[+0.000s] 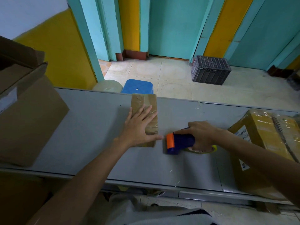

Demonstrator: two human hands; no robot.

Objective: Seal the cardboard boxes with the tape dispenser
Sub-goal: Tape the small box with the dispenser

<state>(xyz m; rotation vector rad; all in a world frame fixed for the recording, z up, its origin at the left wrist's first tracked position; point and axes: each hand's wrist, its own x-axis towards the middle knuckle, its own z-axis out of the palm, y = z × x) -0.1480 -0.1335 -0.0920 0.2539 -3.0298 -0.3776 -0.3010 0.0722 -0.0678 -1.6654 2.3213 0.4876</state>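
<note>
Nearest on the grey table (90,127), the right hand (203,133) wraps tight around the tape dispenser (180,143), blue with an orange front, its nose just beside the small box (144,111), probably lined up for a strip. The left hand (138,127) lies flat, fingers spread wide, on that box to pin it (tape already shines across its top). One dispenser, three cardboard boxes: a big box (29,120) far left, a taped box (263,143) far right. Beyond on the floor: one blue stool (138,86), one dark crate (211,70).

A grey table (90,127) carries three cardboard boxes (144,111) and a tape dispenser (180,142).
</note>
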